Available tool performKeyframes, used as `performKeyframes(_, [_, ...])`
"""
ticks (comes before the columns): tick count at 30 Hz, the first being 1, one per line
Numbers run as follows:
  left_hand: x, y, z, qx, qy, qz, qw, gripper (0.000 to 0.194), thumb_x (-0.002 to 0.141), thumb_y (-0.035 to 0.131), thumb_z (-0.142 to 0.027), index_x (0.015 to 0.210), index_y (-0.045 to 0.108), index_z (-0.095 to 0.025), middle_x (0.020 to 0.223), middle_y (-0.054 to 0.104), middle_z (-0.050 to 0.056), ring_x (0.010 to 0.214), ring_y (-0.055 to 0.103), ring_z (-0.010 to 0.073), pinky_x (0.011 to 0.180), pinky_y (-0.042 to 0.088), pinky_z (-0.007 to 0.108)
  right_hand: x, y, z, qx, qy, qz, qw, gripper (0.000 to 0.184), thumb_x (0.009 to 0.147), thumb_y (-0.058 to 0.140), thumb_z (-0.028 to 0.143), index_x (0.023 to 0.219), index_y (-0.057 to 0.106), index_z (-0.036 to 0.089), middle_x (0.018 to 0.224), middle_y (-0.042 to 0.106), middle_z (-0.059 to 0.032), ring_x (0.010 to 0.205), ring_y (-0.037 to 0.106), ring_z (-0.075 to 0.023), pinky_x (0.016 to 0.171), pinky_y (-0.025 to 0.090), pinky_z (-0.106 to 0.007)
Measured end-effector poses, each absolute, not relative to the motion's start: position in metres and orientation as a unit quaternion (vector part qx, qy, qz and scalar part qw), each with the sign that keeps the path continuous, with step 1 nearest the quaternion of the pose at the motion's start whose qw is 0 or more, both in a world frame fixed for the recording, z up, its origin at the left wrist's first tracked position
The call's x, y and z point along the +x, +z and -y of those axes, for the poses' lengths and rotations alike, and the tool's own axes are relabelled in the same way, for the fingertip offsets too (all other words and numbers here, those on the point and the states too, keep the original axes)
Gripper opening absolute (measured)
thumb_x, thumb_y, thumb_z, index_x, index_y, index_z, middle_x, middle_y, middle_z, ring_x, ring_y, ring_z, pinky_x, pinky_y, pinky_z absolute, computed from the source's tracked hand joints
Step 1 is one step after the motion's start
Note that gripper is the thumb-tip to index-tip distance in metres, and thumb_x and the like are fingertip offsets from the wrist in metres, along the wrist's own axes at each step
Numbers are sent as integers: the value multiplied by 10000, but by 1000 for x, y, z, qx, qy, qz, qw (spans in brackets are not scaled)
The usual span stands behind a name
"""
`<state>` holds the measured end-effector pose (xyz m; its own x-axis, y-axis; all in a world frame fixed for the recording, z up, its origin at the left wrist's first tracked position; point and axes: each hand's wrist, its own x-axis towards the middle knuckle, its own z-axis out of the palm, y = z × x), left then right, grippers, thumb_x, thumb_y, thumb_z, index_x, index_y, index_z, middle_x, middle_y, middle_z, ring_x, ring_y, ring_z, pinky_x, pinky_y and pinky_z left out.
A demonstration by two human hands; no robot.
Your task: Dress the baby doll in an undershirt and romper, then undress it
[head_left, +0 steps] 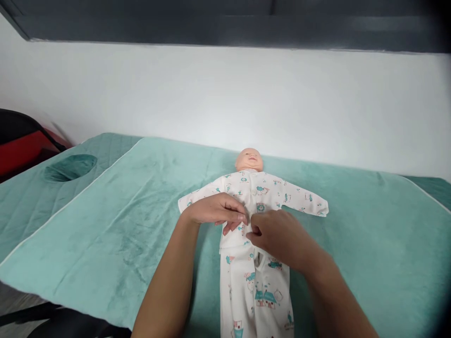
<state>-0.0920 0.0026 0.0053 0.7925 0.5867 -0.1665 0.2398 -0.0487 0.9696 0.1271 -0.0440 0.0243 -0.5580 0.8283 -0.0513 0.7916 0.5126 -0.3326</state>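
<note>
A baby doll (248, 159) lies on its back, dressed in a white printed baby shirt (273, 183) with sleeves spread to both sides. White printed baby pants (237, 286) cover its lower body, with a small gap in the cloth at the upper front. My left hand (221, 211) is closed over the shirt's front, thumb and forefinger pinched at the middle edge. Facing it, my right hand (278, 232) is curled with its fingertips at the same front edge, just above the waist. Between the fingertips, the exact bit of cloth is hidden. A button (253, 191) shows higher up.
A green plush cover (123, 225) lies over a padded bed (109, 141) with an oval hole (70, 167) at the left. Behind stands a white wall (211, 94) below a dark panel (197, 23). A red and black object (24, 145) sits at the left edge.
</note>
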Motion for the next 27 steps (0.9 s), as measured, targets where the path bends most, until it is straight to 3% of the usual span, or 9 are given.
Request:
performKeyframes(3, [-95,3,-2,695,199,-306,619,276,889,606,-400,898,697,-140,629,637,28,535,597,113,426,332,200,132,19,43,-444,164,879,53,312,796,584,194,565,374,190,537,475,12,492,270,-106,516,152,-315])
performKeyframes(5, [-97,-1,-5,653,326,-343,591,267,891,600,-397,802,638,-149,609,600,6,525,555,102,459,364,206,138,22,43,-415,198,886,64,297,771,583,140,564,377,189,532,481,17,499,307,-105,509,169,-310])
performKeyframes(8, [-99,-7,-14,561,516,-428,485,310,899,563,-431,730,550,-172,648,554,-15,555,510,98,522,414,222,147,33,42,-320,293,898,74,299,789,613,154,563,421,193,525,475,32,514,356,-101,510,230,-294])
performKeyframes(10, [-101,-13,-21,531,554,-523,371,314,905,531,-455,756,565,-180,705,582,-2,642,544,122,608,452,242,151,36,35,-268,368,884,105,277,851,619,253,610,489,205,573,507,33,542,409,-107,530,295,-283])
performKeyframes(13, [-103,-23,-29,544,470,-680,145,302,928,478,-437,805,604,-191,805,649,34,803,590,179,745,451,291,159,23,12,-369,389,809,241,275,941,523,421,759,578,224,721,598,1,641,504,-148,586,379,-293])
performKeyframes(16, [-101,-35,-34,599,310,-738,9,295,951,442,-405,852,626,-196,897,668,74,925,598,236,774,425,322,171,-11,-21,-551,206,716,377,276,938,511,476,924,619,222,957,657,-68,861,563,-228,739,427,-357])
performKeyframes(20, [-99,-47,-40,601,260,-756,-12,358,987,363,-427,931,637,-204,1012,658,91,950,612,237,722,414,309,184,-55,-54,-580,79,729,356,336,947,482,467,1107,625,208,1150,627,-117,1052,546,-293,903,397,-419])
performKeyframes(27, [-101,-58,-35,584,196,-788,-3,551,1020,202,-469,911,655,-174,941,694,117,877,633,255,685,378,318,178,-74,-62,-619,-15,723,307,421,1010,330,460,1124,640,198,1103,669,-116,1013,577,-288,865,383,-391])
